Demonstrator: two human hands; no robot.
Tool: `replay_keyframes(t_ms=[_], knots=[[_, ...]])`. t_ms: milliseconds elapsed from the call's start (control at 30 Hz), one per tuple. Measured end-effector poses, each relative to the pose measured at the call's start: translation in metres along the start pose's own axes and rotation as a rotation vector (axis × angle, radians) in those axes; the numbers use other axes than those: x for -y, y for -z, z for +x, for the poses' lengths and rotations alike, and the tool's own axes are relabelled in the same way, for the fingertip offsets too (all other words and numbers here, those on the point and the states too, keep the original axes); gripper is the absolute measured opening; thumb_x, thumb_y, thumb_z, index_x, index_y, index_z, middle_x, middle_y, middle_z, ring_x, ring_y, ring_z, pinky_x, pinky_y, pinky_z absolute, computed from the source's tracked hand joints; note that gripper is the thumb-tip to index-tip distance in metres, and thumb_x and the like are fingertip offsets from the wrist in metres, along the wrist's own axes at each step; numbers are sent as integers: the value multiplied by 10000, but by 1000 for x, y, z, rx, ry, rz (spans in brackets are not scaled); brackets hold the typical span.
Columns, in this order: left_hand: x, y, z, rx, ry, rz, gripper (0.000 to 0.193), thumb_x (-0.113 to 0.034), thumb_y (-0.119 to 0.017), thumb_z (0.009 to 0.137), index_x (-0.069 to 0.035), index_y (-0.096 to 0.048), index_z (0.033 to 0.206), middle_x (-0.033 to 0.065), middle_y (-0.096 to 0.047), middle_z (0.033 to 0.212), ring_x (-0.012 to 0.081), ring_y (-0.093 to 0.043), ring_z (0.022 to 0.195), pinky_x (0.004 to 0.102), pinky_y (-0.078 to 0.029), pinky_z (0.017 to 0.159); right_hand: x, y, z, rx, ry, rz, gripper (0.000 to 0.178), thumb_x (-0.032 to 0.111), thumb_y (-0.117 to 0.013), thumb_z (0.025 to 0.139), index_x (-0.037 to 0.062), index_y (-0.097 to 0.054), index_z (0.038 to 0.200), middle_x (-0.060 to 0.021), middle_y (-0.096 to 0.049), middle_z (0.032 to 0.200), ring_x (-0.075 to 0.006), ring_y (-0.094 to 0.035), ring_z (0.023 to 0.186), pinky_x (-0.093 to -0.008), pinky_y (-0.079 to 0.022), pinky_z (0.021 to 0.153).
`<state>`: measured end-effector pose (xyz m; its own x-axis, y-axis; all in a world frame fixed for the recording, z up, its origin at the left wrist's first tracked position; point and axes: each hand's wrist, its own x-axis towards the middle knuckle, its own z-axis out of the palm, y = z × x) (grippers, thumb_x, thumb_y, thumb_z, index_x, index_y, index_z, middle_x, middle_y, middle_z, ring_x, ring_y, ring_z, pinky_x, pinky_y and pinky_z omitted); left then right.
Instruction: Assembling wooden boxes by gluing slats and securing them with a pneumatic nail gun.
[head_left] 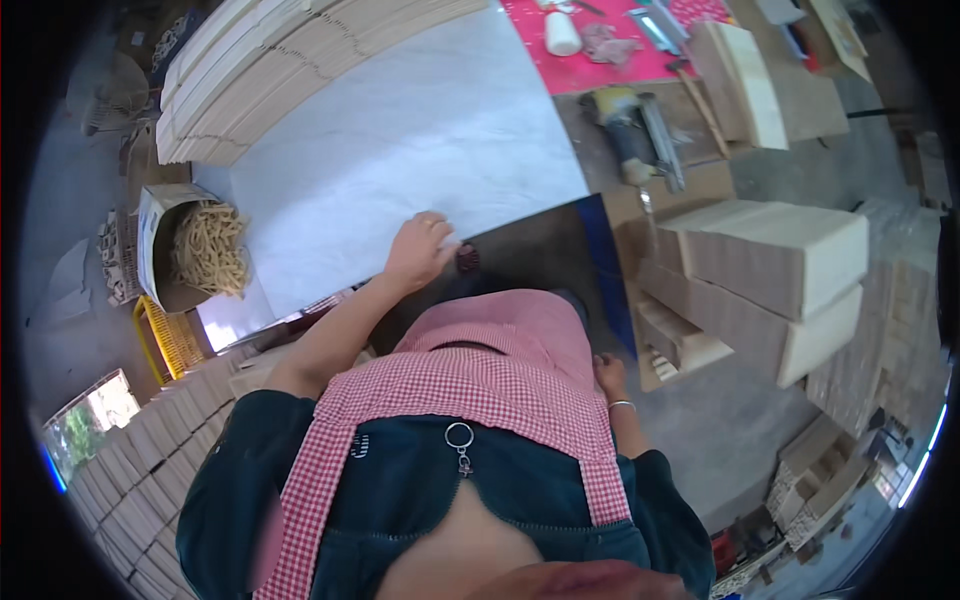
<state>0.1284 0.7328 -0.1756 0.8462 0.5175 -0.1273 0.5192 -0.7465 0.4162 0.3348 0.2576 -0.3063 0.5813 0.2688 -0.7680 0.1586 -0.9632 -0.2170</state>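
My left hand (418, 250) is at the near edge of a white-topped table (400, 170), its fingers curled in. A small pale spot shows at its fingertips, too blurred to name. My right hand (608, 374) hangs low at my right side, with a bracelet on the wrist, partly behind my red checked apron (480, 385). Its fingers are small and partly hidden. Beyond my left hand, a tall stack of pale boards (260, 80) stands on the far left of the table. An open carton (150, 235) full of beige strips (210, 250) sits at its left edge.
At the right lie a nail gun (630, 140) and a hammer (702, 105). A pink cloth (545, 50) behind them bears a white bottle (562, 35). Wooden boxes (765, 255) are piled at my right. Stacked boards (150, 480) and a yellow basket (175, 335) stand at the left.
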Motion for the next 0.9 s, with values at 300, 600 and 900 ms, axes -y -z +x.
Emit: replay_keyframes(t_ms=[300,600,900], knots=[[85,-29,46,256,-398,154,796,-539,-541,889,-104,-407,1542,127,-302,1649,329,-217,1542,476,-157,1223,57,-180,44,155,-229,-75,595,485,-563,945,-39,-666,1207,-226,-731,1042,-415,-690,1002,-453,-550,858],[98,-48,19,254,-380,205,621,-578,-469,970,-211,-534,1466,56,-418,1590,290,-302,1508,501,-92,1245,66,-262,205,505,-331,1527,643,580,-437,982,94,-487,1400,-162,-573,1310,-360,-490,1257,-521,-385,1041],[88,-40,26,307,-409,325,129,-276,-559,998,-239,-637,1095,25,-616,1141,224,-551,1111,433,-277,1154,45,-266,145,444,-382,3304,722,658,-324,1015,222,-327,1590,-97,-427,1577,-294,-312,1496,-561,-238,1217]])
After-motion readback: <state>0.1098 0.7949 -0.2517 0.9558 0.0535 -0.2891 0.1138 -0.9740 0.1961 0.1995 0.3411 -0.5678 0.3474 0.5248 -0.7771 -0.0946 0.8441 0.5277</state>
